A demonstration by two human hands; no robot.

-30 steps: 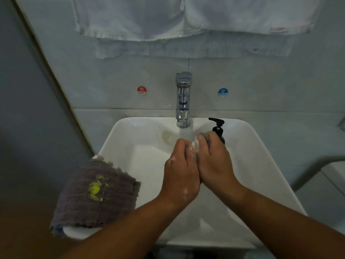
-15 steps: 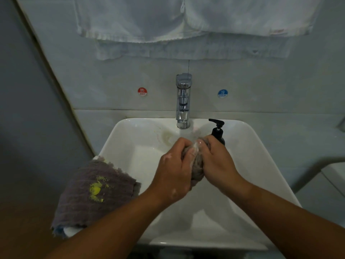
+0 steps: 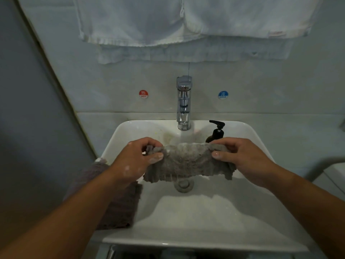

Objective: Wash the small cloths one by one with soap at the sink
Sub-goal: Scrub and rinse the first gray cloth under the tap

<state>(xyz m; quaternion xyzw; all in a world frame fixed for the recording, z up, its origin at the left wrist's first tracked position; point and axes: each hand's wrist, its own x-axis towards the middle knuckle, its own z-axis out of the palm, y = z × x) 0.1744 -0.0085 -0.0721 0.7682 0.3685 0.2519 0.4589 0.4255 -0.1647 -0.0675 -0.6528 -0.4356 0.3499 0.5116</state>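
A small grey soapy cloth (image 3: pixel 186 161) is stretched out flat over the white sink (image 3: pixel 257 139), just above the drain (image 3: pixel 183 185). My left hand (image 3: pixel 136 161) pinches its left top corner and my right hand (image 3: pixel 246 157) pinches its right top corner. Soap foam dots my left hand. A second grey cloth (image 3: pixel 119 206) lies folded on the sink's left rim, partly hidden by my left forearm. A black pump soap bottle (image 3: pixel 216 132) stands at the back right of the basin.
A chrome tap (image 3: pixel 183 103) rises at the back middle of the sink, between a red hot sticker (image 3: pixel 143 94) and a blue cold sticker (image 3: pixel 223 94). White towels (image 3: pixel 168 21) hang on the wall above. A grey wall (image 3: pixel 28 109) closes the left side.
My hands were pressed together around the bunched cloth; they have moved apart and pulled the cloth open. My left forearm now covers part of the cloth on the rim.
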